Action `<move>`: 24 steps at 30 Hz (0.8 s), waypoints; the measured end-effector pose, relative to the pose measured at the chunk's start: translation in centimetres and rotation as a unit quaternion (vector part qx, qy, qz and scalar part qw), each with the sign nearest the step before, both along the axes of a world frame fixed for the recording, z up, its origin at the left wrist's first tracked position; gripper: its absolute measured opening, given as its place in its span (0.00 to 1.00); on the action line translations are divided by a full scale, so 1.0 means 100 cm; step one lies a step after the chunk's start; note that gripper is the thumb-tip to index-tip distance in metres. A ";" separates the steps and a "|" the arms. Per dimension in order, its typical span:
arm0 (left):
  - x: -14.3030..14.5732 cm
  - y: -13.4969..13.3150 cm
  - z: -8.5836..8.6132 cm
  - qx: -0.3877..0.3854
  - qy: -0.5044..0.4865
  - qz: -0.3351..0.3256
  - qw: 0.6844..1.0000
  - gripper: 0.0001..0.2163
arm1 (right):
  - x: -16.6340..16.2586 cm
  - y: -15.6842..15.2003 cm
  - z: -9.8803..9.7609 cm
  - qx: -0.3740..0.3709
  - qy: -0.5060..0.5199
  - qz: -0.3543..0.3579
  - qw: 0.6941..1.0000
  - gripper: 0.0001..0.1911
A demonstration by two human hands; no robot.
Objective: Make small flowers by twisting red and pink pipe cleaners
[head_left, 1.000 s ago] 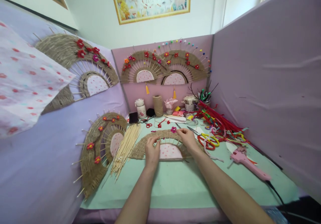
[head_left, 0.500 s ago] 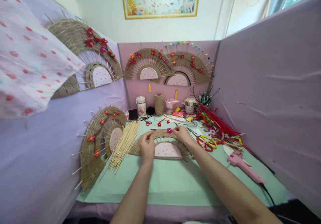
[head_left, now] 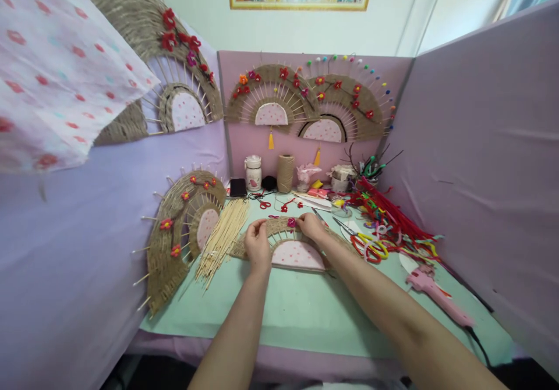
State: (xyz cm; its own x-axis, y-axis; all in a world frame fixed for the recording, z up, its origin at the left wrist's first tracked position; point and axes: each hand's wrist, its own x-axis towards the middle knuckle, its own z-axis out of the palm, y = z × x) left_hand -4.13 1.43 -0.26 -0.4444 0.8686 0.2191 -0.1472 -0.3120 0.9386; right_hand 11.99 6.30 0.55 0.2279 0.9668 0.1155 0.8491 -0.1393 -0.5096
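Observation:
A woven twine fan (head_left: pixel 279 225) with a dotted pink-and-white half-round centre (head_left: pixel 299 255) lies on the table before me. My right hand (head_left: pixel 312 228) pinches the edge of a small magenta flower (head_left: pixel 292 222) over the fan's twine band. At the band's left part, my left hand (head_left: pixel 258 247) is closed with thumb and fingertips together; whatever is between them is too small to make out. Another small magenta piece (head_left: pixel 273 216) lies just behind the band. My right hand and forearm cover the fan's right part.
Thin wooden sticks (head_left: pixel 223 236) lie left of the fan. On the right are scissors (head_left: pixel 369 247), red pipe cleaners (head_left: pixel 388 212) and a pink glue gun (head_left: pixel 439 300). A twine spool (head_left: pixel 285 173) and white jar (head_left: pixel 253 173) stand behind. Finished fans (head_left: pixel 183 238) lean around the sides.
The view has tilted down and turned slightly left. My right hand has shifted the magenta flower a little left along the band. The left hand stays pinched at the band.

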 end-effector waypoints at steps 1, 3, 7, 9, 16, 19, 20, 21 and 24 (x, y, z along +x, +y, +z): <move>0.000 0.000 0.000 0.000 -0.001 -0.002 1.000 0.09 | 0.003 -0.002 0.002 0.002 0.000 0.001 1.000 0.11; 0.000 0.001 -0.001 0.001 0.001 -0.005 1.000 0.08 | 0.011 -0.009 0.008 0.011 0.003 0.001 1.000 0.11; 0.001 -0.001 0.002 0.010 -0.011 -0.006 1.000 0.08 | 0.034 -0.040 0.023 0.081 0.037 0.030 0.996 0.12; 0.004 -0.004 0.005 0.018 -0.029 -0.018 0.999 0.09 | 0.047 -0.063 0.027 0.159 0.083 0.057 0.982 0.12; 0.012 -0.021 0.014 -0.030 -0.021 -0.145 0.989 0.17 | 0.070 -0.133 0.002 0.167 0.141 0.093 0.971 0.15; 0.012 -0.026 0.016 -0.036 0.020 -0.137 0.990 0.22 | 0.068 -0.147 -0.008 0.162 0.134 0.086 0.974 0.19; 0.012 -0.027 0.017 -0.039 0.039 -0.143 0.988 0.22 | 0.067 -0.150 -0.008 0.165 0.129 0.088 0.974 0.19; 0.012 -0.029 0.018 -0.037 0.064 -0.142 0.987 0.22 | 0.068 -0.153 -0.006 0.165 0.120 0.090 0.975 0.20; 0.012 -0.032 0.024 -0.036 0.132 -0.139 0.981 0.19 | 0.080 -0.157 0.009 0.165 0.073 0.093 0.979 0.19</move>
